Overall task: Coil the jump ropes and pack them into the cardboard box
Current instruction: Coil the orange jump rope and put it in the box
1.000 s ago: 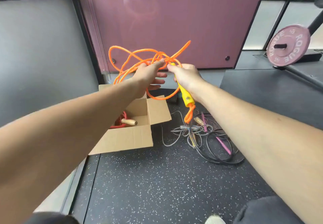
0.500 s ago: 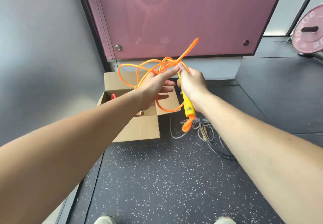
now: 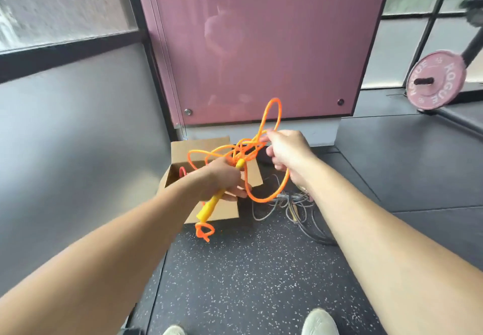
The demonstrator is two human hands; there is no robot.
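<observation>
While the orange jump rope (image 3: 264,136) is in the air betw. both hands, the task looks to me about in the middle, maybe less. In the cardboard box (image 3: 198,146), which stands open on the floor by the wall, a bit of red rope (image 3: 182,170) shows at the left inner side, so at least one rope seems packed already; the rest of the inside is hidden by the left arm. On the dark rubber floor (image 3: 248,282), right of the box, a pile of grey and black ropes (image 3: 292,209) lies loose and uncoiled, so these are left to do, I think. How many they are I cannot tell, they are tangled.

The orange rope is not a clean coil yet. The left hand (image 3: 222,178) is closed around the yellow handle (image 3: 209,208) and several strands together; the handle points down and to the left, with a short knotted orange end (image 3: 204,231) hanging below it. The right hand (image 3: 285,152) pinches a strand w/ the fingers near the top, and one loop stands up above it while another big loop hangs under the wrist. The loops are of diff. size and cross each other, rather messy. A 2nd handle I do not see. The bundle hangs above the box's right flap, not inside it.
</observation>
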